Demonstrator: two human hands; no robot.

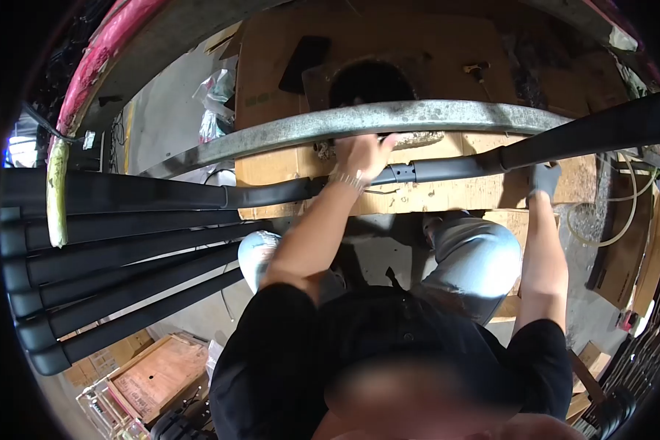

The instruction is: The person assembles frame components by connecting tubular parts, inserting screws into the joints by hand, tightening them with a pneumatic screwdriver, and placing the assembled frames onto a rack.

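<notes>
My left hand (363, 155), bare with a bracelet at the wrist, reaches across a long black tube (447, 169) toward a grey metal bar (411, 115). Its thumb stands out to the side; the bar hides most of the fingers. Beyond the bar, a light fingertip shows against a round, dark mass (370, 82) whose contents I cannot make out. The tube has a narrower jointed section with small holes near this hand. My right hand (545, 178), in a grey glove, is curled closed just below the tube's right part. What it holds, if anything, is hidden.
Several more black tubes (125, 257) lie stacked at the left. Cardboard (271, 165) covers the work surface, with a hammer-like tool (477, 67) and a dark flat object (306, 64) on it. A pink-wrapped post (95, 66) stands at the left; a clear hose (627, 216) loops at the right.
</notes>
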